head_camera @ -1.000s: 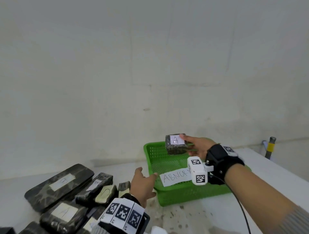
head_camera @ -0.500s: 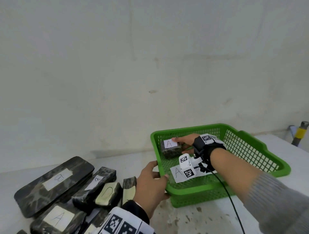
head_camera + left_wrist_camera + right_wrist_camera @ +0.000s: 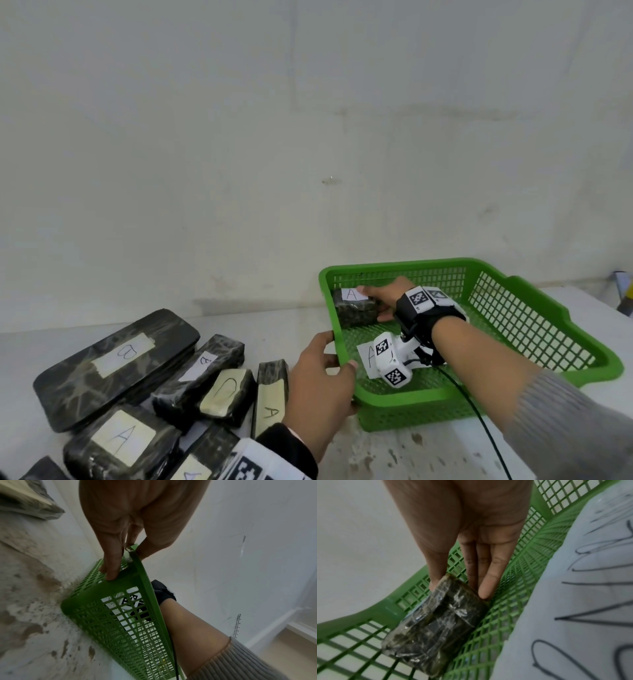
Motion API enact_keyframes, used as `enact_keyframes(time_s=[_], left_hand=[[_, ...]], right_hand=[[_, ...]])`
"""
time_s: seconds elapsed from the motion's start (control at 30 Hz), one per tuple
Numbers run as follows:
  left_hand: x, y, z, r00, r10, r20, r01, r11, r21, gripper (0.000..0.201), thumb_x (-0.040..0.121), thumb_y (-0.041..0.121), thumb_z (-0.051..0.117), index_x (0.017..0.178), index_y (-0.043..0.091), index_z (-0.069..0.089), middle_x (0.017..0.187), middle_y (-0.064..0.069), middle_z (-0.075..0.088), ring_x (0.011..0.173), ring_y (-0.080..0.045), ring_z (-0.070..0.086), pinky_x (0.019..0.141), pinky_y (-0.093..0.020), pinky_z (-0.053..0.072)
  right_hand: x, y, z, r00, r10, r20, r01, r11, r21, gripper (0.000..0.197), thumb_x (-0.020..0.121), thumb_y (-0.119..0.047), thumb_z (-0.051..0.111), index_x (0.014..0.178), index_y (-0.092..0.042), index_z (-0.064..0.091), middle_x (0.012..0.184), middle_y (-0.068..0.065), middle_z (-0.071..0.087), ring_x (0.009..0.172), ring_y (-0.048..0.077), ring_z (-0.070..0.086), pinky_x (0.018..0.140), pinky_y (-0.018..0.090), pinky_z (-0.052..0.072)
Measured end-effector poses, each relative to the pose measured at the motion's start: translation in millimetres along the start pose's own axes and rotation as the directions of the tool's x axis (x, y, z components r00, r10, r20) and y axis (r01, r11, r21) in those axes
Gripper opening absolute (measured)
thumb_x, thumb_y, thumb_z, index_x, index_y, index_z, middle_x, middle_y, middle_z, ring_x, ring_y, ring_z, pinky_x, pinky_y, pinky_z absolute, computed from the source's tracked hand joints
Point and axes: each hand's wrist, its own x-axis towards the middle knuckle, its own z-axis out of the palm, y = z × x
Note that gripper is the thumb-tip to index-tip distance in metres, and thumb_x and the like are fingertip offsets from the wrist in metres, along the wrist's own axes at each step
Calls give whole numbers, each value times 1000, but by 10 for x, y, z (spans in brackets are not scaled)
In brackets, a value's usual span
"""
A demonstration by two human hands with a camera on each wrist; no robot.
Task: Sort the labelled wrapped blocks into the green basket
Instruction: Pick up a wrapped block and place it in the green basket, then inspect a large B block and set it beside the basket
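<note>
Nearest, dark wrapped blocks (image 3: pixel 123 435) with paper labels are piled on the table (image 3: pixel 394 455). Just beyond, the near left corner of the green basket (image 3: pixel 496 387) is pinched at the rim by the left hand (image 3: pixel 320 387), thumb inside, fingers outside. Farther in, a block marked A (image 3: pixel 354 310) is held in the basket's far left corner by the right hand (image 3: pixel 385 296), thumb on one side, fingers pressed together on the other.

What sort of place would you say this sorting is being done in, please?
Probably a bare workroom or storage corner, not a kitchen or shop: a plain white wall, a stained white table, hand-labelled wrapped blocks and a green basket with a handwritten paper sign.
</note>
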Motion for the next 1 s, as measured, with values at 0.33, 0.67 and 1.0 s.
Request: enact_keyframes(time_s=[0.33,0.67,1.0], left_hand=[[-21,31,8,988,-147,-42,137,973,-187,27,94,-1,58,119,8,55,100,-19,70,90,-35,70,64,-39,59],[-614,690,-620,989,-137,-53,119,958,-260,22,96,15,58,115,2,57,112,-20,56,107,-36,56,86,-43,52],[-1844,170,-1520,985,-52,-166,77,987,143,12,93,12,64,101,4,66,89,-12,64,81,-22,58,68,-26,44]], right_hand=[[-427,-213,-252,992,-104,-72,112,987,116,47,83,-17,77,115,14,61,103,30,69,80,35,71,93,51,52],[-1704,-398,-329,939,-311,148,287,944,162,29,87,-4,70,105,17,62,76,19,65,60,22,61,54,21,57],[-2895,382,369,893,-228,389,225,973,54,37,83,-24,77,112,-2,67,95,5,66,78,14,58,67,24,49]])
